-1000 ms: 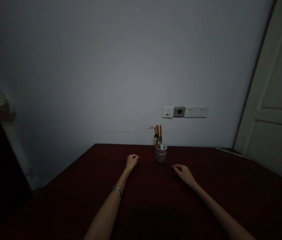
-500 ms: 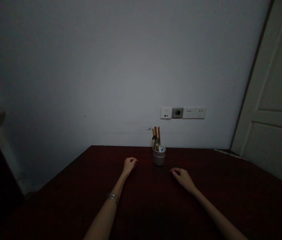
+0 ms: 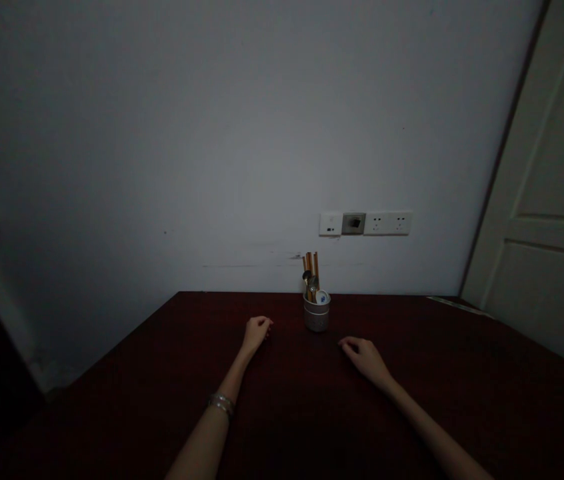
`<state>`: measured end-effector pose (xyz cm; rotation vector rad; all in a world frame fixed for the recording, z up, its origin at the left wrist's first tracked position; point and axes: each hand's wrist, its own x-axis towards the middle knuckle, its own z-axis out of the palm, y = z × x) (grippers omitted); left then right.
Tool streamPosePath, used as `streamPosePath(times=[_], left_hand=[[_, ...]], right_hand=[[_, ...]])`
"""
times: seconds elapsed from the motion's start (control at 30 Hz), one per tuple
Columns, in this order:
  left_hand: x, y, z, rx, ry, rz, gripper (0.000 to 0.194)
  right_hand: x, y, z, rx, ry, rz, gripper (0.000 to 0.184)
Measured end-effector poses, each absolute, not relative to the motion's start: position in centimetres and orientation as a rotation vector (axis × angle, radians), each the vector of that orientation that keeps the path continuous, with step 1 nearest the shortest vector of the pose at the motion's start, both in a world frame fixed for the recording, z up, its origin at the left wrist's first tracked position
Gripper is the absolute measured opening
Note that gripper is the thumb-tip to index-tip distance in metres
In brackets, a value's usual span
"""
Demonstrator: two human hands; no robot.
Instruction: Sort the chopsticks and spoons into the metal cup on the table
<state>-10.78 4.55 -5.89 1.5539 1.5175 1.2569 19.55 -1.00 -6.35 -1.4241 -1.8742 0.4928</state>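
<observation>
A grey ribbed utensil holder [image 3: 317, 320] stands upright toward the back of the dark red table. In it are several chopsticks [image 3: 311, 263], metal spoons [image 3: 313, 284] and a white spoon with a blue mark [image 3: 321, 297]. My left hand [image 3: 257, 331] rests on the table to the left of the holder, fingers loosely curled with nothing in them. To the right and nearer to me lies my right hand [image 3: 365, 357], its thumb and fingers drawn together and holding nothing visible. Neither hand touches the holder. Silver bracelets [image 3: 221, 404] circle my left wrist.
The dark red table [image 3: 307, 413] meets a pale wall [image 3: 242, 167] at its back edge. Sockets and a switch [image 3: 365, 224] sit on the wall above the holder. A panelled door [image 3: 552, 200] stands at the right. Blurred, dark objects lie at the far left.
The whole view has shifted very slightly, so the holder and sockets appear a little further left. Both hands keep their poses on the table.
</observation>
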Motion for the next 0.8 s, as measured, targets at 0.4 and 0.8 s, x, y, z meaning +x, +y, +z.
streamPosePath(times=[0.4,0.8], left_hand=[[-10.8,4.8,-6.0,1.553,1.536,1.261,0.022],[-11.0,5.4,-6.6,1.526,1.5,1.269,0.022]], right_hand=[[19.7,0.5,-6.2,-1.367,-1.63,0.645,0.043],[17.2,6.3,-3.9,-1.221,-1.466,0.799,0.118]])
